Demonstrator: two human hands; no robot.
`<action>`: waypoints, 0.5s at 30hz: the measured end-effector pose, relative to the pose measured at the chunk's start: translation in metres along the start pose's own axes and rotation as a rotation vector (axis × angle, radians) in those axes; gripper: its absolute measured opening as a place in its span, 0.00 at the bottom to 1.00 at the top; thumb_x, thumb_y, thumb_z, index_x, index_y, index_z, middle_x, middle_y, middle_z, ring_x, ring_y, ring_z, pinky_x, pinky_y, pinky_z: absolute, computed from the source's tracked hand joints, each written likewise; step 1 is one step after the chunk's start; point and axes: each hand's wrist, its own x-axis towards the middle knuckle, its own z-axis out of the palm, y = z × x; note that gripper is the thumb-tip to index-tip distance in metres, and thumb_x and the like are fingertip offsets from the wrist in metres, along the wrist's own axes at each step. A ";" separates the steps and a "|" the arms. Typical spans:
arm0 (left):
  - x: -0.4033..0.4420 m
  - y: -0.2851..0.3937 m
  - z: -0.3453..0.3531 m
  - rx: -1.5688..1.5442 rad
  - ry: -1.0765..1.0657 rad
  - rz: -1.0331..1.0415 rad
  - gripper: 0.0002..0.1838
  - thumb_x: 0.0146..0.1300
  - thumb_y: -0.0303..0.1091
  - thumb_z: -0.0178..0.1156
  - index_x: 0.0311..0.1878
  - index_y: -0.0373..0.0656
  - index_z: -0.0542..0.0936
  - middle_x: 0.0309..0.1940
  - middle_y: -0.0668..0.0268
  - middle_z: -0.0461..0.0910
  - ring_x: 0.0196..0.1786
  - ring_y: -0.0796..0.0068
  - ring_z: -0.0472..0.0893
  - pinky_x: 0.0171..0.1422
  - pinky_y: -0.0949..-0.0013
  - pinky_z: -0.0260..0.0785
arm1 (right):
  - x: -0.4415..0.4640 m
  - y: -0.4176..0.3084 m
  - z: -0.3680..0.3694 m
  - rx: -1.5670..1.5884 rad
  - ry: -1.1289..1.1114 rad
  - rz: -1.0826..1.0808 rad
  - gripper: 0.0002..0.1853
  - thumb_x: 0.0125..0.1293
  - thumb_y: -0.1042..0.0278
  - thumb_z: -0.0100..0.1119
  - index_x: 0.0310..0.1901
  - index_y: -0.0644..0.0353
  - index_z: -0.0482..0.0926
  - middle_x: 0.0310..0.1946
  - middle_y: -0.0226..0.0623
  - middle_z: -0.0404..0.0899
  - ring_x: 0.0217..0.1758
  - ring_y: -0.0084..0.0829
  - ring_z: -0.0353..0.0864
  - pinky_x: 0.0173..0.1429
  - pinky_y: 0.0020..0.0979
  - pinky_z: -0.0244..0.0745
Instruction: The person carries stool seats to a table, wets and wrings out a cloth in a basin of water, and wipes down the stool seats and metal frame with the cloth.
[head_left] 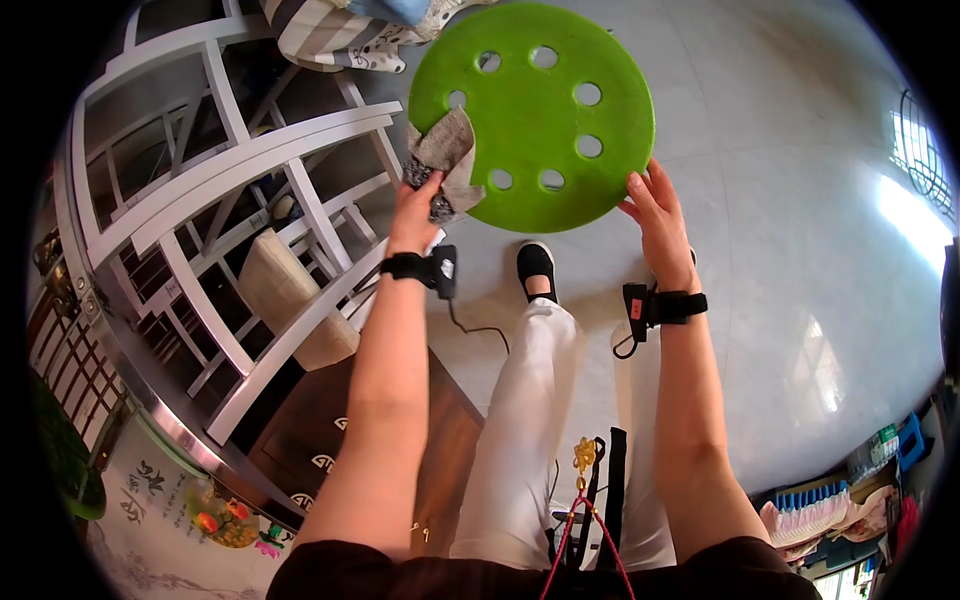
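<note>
A round green plastic stool (pixel 525 115) with several holes in its top fills the upper middle of the head view; any legs are hidden beneath it. My left hand (pixel 412 218) grips a crumpled grey cloth (pixel 448 148), part of which lies over the stool's left edge. The fingers are partly covered by the cloth. At the stool's lower right rim, my right hand (pixel 660 218) is closed, with the thumb on top and other fingers at the edge.
Stacked grey-white chair frames (pixel 235 185) stand close on my left, with a beige cushion (pixel 290 300) among them. Patterned fabric (pixel 325 35) hangs at the top. Below the chairs is a dark wooden surface (pixel 385 425). Boxes and a blue-and-white basket (pixel 810 510) sit at lower right.
</note>
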 end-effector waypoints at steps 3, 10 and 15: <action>-0.025 -0.031 0.034 -0.127 0.204 0.188 0.22 0.66 0.27 0.57 0.63 0.40 0.69 0.56 0.62 0.76 0.56 0.66 0.77 0.58 0.61 0.73 | 0.005 0.017 -0.010 -0.124 0.031 0.056 0.23 0.69 0.64 0.55 0.62 0.67 0.67 0.50 0.36 0.77 0.52 0.24 0.75 0.56 0.27 0.69; -0.093 -0.121 0.117 -0.181 0.661 0.192 0.24 0.66 0.27 0.59 0.62 0.41 0.62 0.59 0.65 0.70 0.57 0.70 0.71 0.58 0.64 0.68 | -0.031 0.039 -0.030 -0.193 0.072 0.187 0.18 0.68 0.66 0.57 0.55 0.67 0.71 0.43 0.33 0.78 0.45 0.23 0.78 0.50 0.26 0.75; -0.139 -0.157 0.132 -0.522 0.308 -0.024 0.18 0.68 0.31 0.57 0.60 0.44 0.73 0.55 0.72 0.76 0.56 0.76 0.75 0.57 0.68 0.69 | -0.061 0.071 -0.047 -0.057 0.036 0.289 0.19 0.68 0.69 0.56 0.58 0.66 0.70 0.50 0.37 0.79 0.53 0.28 0.78 0.54 0.31 0.78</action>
